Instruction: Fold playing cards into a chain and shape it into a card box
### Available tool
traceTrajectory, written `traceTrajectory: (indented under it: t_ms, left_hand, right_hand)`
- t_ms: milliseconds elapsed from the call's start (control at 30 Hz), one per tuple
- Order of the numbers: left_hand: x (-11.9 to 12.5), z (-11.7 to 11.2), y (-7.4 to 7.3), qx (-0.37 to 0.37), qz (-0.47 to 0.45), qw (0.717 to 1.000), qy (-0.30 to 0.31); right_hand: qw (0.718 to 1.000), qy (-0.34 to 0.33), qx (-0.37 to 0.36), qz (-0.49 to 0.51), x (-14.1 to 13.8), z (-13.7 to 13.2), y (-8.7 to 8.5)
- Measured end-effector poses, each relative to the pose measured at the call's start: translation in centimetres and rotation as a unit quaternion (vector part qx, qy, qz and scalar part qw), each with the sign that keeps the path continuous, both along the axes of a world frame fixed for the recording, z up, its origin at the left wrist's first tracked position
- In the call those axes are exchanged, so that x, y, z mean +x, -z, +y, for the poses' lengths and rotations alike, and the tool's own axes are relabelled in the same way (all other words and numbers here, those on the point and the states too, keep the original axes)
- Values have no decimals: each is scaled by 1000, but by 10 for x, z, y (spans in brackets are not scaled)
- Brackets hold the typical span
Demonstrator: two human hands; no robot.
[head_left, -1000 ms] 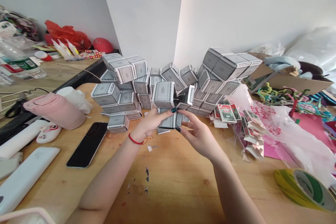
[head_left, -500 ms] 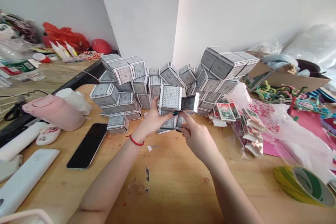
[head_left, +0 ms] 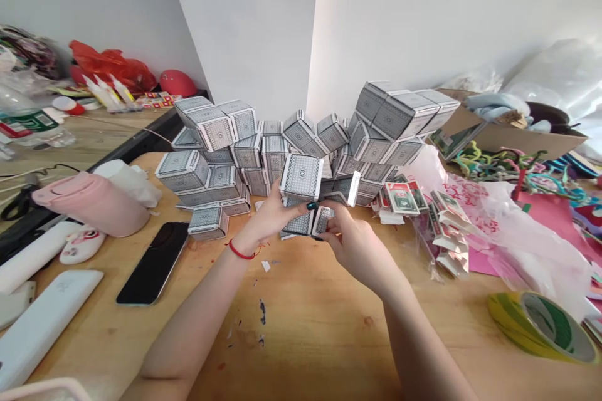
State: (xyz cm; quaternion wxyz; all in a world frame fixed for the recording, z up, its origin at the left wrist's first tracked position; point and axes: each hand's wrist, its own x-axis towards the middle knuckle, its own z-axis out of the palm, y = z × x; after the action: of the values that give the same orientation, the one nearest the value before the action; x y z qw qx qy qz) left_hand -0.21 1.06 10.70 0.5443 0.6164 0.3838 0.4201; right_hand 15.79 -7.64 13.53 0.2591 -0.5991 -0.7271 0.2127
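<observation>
In front of me is a block of cubes folded from playing cards (head_left: 301, 177), with grey patterned backs outward. My left hand (head_left: 275, 216) is closed around its left side, thumb across the front below the upper cube. My right hand (head_left: 360, 247) pinches at the block's lower right, fingers bent against a patterned piece (head_left: 323, 220). Just above these fingers, a folded card (head_left: 345, 187) with a white end flap sticks out to the right. Behind stand several stacked card cubes (head_left: 214, 128), joined in a wide structure. My fingers partly hide the lower cubes.
Playing cards and torn card boxes (head_left: 402, 197) lie to the right, beside a pink-printed plastic bag (head_left: 508, 225). A yellow-green tape roll (head_left: 540, 326) is at front right. To the left are a black phone (head_left: 153, 263), a pink bottle (head_left: 94, 203) and a white power bank (head_left: 54, 326).
The view has shifted slightly. At the block's lower right, the patterned piece by my right fingers now stands apart from the front, with a dark gap. The protruding card is tilted more.
</observation>
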Motion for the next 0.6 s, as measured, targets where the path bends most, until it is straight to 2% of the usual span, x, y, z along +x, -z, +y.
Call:
traceTrajectory:
  t_ms: [300,600]
  left_hand:
    - [0,-3,-4,16,10,1000,12]
    - [0,1,2,-9,0,1000,26]
  right_hand:
    - [998,2,33,-57,-3,0,3]
    - [998,-46,43,-23,2,-1,-1]
